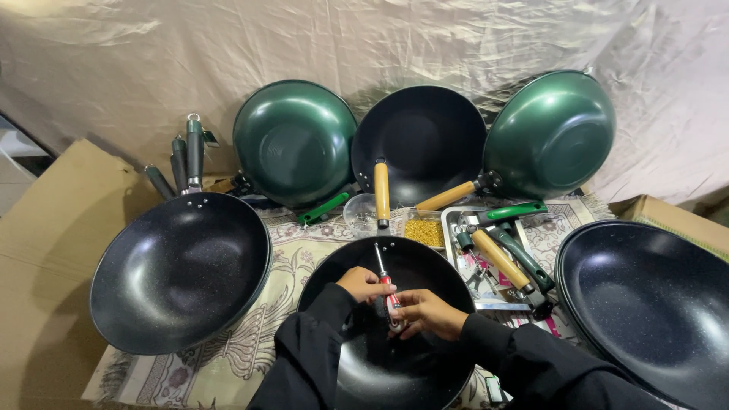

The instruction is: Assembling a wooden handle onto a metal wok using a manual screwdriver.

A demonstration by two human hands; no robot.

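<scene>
**Screwdriver up over the pan**

The screwdriver [386,285] lies with its long axis near upright in view — metal tip toward 12 o'clock, at the rim of the black pan [380,364], red handle low. The left hand [364,285] curls its fingers about the handle; the right hand [425,313] pinches its lower end. At 3 o'clock, a tray [456,220] of handles [505,262]; at 9 o'clock, another black wok [178,269].

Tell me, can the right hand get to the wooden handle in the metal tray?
Probably yes. The right hand holds a screwdriver, and the wooden handle lies in the metal tray close beside it, nothing between.
</scene>
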